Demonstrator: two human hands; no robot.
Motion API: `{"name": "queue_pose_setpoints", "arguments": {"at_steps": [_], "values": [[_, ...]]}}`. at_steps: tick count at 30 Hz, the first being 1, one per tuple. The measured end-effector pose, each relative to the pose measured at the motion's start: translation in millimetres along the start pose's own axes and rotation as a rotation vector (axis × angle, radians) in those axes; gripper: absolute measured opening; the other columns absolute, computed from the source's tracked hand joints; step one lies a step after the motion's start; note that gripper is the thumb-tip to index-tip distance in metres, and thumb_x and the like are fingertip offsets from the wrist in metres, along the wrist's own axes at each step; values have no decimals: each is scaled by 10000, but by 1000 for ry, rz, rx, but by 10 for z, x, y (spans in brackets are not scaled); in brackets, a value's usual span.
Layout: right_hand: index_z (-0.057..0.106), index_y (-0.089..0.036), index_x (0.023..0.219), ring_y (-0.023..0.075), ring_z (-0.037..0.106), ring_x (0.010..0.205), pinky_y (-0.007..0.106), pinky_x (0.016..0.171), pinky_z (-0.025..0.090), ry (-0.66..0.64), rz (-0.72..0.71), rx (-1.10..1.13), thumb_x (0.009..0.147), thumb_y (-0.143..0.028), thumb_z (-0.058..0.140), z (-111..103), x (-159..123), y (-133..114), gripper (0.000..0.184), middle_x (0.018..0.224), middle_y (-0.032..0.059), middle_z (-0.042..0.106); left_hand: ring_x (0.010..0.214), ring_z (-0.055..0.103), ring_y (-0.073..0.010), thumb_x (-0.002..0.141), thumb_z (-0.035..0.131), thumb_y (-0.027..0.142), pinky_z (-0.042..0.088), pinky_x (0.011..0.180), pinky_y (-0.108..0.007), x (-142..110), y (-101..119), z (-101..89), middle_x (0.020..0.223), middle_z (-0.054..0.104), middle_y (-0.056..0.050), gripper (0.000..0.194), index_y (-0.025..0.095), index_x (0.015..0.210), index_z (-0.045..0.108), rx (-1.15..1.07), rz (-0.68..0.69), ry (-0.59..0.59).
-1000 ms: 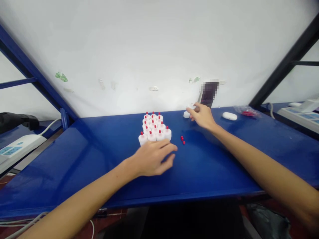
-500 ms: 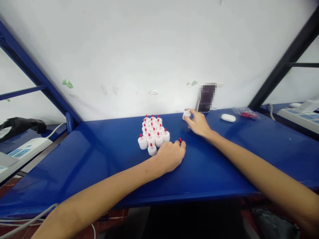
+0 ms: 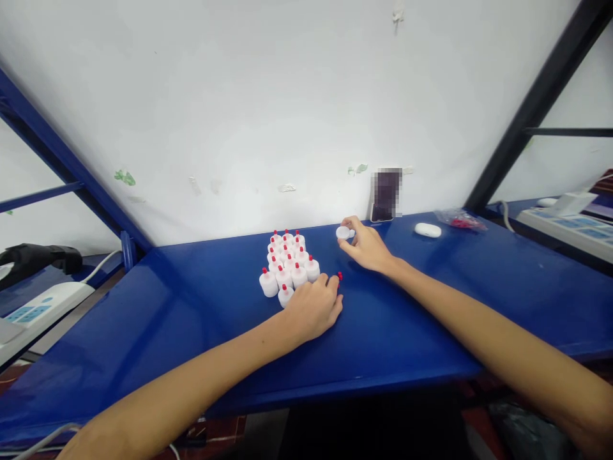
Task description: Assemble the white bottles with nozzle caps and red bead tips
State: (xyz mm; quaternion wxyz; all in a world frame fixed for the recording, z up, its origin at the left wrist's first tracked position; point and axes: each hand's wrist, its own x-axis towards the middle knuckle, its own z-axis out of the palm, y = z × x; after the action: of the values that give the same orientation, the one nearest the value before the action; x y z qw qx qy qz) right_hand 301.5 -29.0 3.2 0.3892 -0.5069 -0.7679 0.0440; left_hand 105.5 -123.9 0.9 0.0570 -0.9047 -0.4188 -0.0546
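Observation:
My right hand (image 3: 368, 246) pinches a small white bottle (image 3: 343, 233) between thumb and fingers, just above the far part of the table. The bottle is tipped over, its flat round end turned towards me. My left hand (image 3: 313, 306) rests low over the table with curled fingers, at a few tiny red caps (image 3: 340, 276). One red bit shows at its fingertips, partly hidden by them. Left of that hand, several white bottles with red caps (image 3: 299, 273) stand upright in a tight group. My left hand partly covers the nearest bottle (image 3: 285, 295).
A phone (image 3: 383, 207) leans against the wall behind the blue table (image 3: 191, 306). To the right lie a white oval case (image 3: 428, 230) and a clear bag with red pieces (image 3: 462, 221). Power strips (image 3: 52, 303) and blue frame posts (image 3: 90, 198) stand at the sides.
The white bottle in my right hand has tilted so that its round end faces me. My left hand has drawn slightly towards me from the red caps. The whole view has shifted a little.

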Motion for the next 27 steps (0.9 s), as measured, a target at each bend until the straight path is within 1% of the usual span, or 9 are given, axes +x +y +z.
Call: {"name": "queue_pose_setpoints", "arguments": {"at_steps": [3,6,9,12,15,18,20,22,27], "values": [[551,-192,1171,177,604,563,272,599,431,-11,-7,-6,827,-297,566,-2,0,-2,360,741,12,691,779,673,-235,1014,347,257,546,665,-342,36,-20,13,976,647,-102,304,129,1122,600,21,22,-13],[610,-192,1161,178,611,570,275,608,444,-35,-16,-28,838,-302,567,3,-2,2,344,695,5,681,749,667,-218,1019,338,230,539,641,-325,32,-40,9,959,648,-87,288,149,1066,610,22,54,-12],[647,-186,1164,153,609,566,287,642,475,-38,-81,-20,832,-276,570,-1,-20,-22,353,851,37,727,725,663,-205,1012,375,225,536,622,-317,-33,-50,-20,968,654,-82,255,150,1030,618,1,89,2],[636,-173,1153,131,591,579,297,669,493,12,-287,16,824,-235,557,-45,-66,-112,344,999,68,710,764,671,-190,993,441,231,538,635,-291,-149,-84,-84,997,673,-77,208,156,1033,631,-108,153,119],[603,-165,1117,155,573,613,290,607,460,118,-535,56,805,-217,540,-117,-141,-280,322,865,50,670,684,650,-127,942,545,194,524,629,-231,-287,-166,-177,916,709,-38,130,163,1009,651,-336,132,327],[543,-187,1115,158,524,561,301,557,427,223,-693,124,778,-251,525,-150,-233,-480,344,767,14,620,538,588,-76,887,629,169,502,573,-192,-412,-252,-261,753,709,16,88,177,958,680,-541,-1,531],[514,-214,1064,156,490,534,303,533,406,231,-753,159,760,-261,529,-131,-292,-589,308,734,-1,590,523,593,-78,874,652,189,497,536,-183,-473,-287,-293,707,708,17,64,175,917,696,-651,-86,586],[493,-227,1044,157,477,524,304,523,391,217,-798,194,747,-259,537,-92,-338,-659,303,708,-12,568,553,632,-95,869,665,218,513,527,-185,-507,-300,-305,718,721,0,74,168,902,708,-747,-133,595],[478,-232,1073,157,484,526,304,534,388,206,-827,242,749,-248,555,-23,-377,-696,334,702,-22,553,610,681,-119,855,695,245,544,539,-193,-510,-308,-302,768,745,-28,113,157,917,728,-865,-154,626]]}}
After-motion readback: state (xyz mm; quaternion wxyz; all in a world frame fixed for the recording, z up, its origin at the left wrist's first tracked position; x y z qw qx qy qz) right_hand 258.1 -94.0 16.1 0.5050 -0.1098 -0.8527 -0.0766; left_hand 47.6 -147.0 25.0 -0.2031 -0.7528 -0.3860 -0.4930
